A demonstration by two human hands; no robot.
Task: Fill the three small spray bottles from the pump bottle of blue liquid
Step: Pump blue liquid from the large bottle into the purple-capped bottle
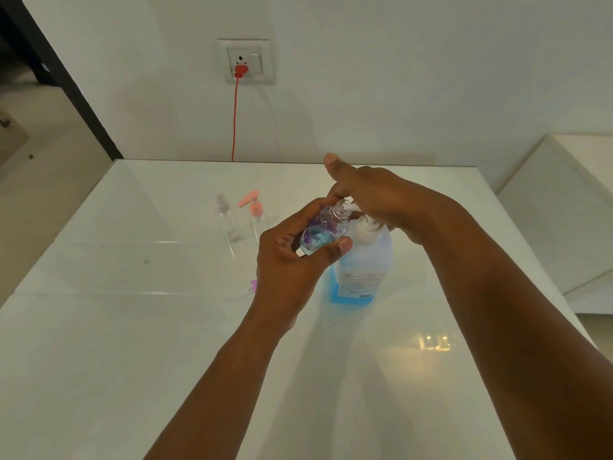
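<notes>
My left hand [292, 257] grips a small clear bottle with purple flowers [323, 232], tilted with its open neck against the white pump nozzle. A little blue liquid lies in its bottom. The pump bottle of blue liquid [363, 270] stands on the white table [132, 327]. My right hand [374, 197] lies on top of the pump head, its palm pressing down and the thumb stretched out. Two more small bottles stand at the back left: a clear spray bottle [226, 220] and one with a pink pump top [254, 212].
A small purple cap [253, 284] lies on the table just left of my left wrist, partly hidden. A red cable [235, 121] hangs from a wall socket [245, 63] behind the table. A white cabinet [570, 210] stands to the right.
</notes>
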